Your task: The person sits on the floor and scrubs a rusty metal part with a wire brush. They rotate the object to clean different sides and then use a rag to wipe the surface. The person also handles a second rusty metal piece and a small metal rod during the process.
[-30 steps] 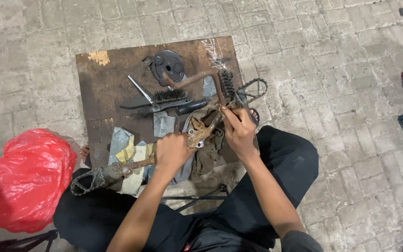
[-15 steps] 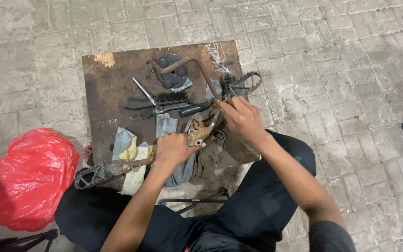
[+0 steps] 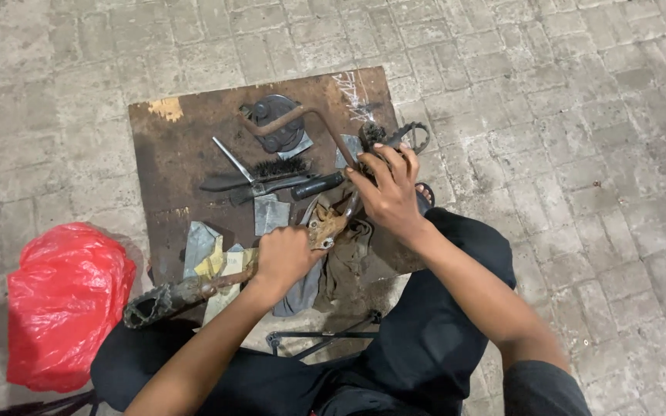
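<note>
**Hands grip a rusty crank over the board**

Hands first: our left hand (image 3: 285, 258) is closed around the rusty crank (image 3: 325, 223) near its hub, and our right hand (image 3: 388, 191) curls its fingers over the crank's bent arm, just above the left. The crank lies across a dark rag (image 3: 348, 258) at the near edge of the board (image 3: 171, 162).

Largest to smallest, we see the brick floor (image 3: 549, 92), then the brown board lying on it. A red bag (image 3: 63, 304) sits to the left of the board, well apart from the hands. On the board lie a black disc (image 3: 275, 127), a wire brush (image 3: 279, 167), a sprocket (image 3: 402, 135) and grey scraps (image 3: 270, 212).
</note>
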